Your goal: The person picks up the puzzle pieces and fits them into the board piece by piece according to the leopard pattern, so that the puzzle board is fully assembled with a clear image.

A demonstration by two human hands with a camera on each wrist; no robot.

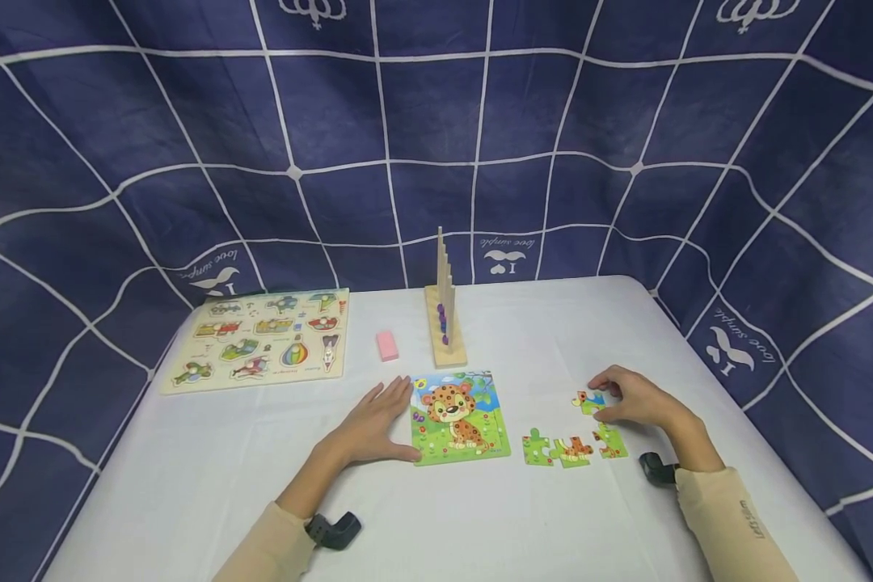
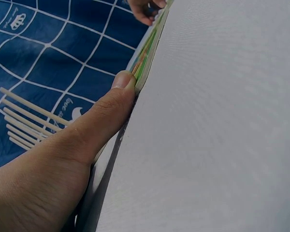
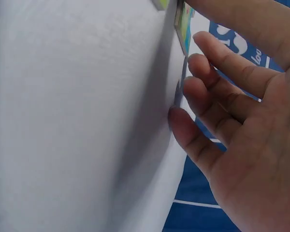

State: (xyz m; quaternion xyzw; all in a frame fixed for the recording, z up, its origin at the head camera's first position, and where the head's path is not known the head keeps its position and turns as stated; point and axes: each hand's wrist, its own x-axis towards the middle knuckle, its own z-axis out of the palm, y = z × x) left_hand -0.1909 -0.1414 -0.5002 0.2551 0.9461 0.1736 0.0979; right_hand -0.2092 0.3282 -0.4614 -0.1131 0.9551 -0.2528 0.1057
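My left hand (image 1: 369, 424) rests at the left side of a square leopard jigsaw puzzle (image 1: 436, 440), fingers stretched out along its edge. In the left wrist view, the thumb (image 2: 106, 108) presses against the board's rim. To the right of the board, my right hand (image 1: 634, 398) has thumb and index finger on either side of a jigsaw piece (image 1: 588, 401) in blue, green and orange. Its other fingers (image 3: 198, 94) are loosely bent by the tabletop. Just below lie more jigsaw pieces (image 1: 537, 449), partly joined in a row.
A wooden peg stand (image 1: 451, 356) with upright rods and purple beads stands behind the leopard puzzle. Left of it lies a pink block (image 1: 387, 346). A vehicle peg puzzle (image 1: 221, 373) sits at the back left. A blue checked curtain (image 1: 436, 113) surrounds the white table (image 1: 466, 525).
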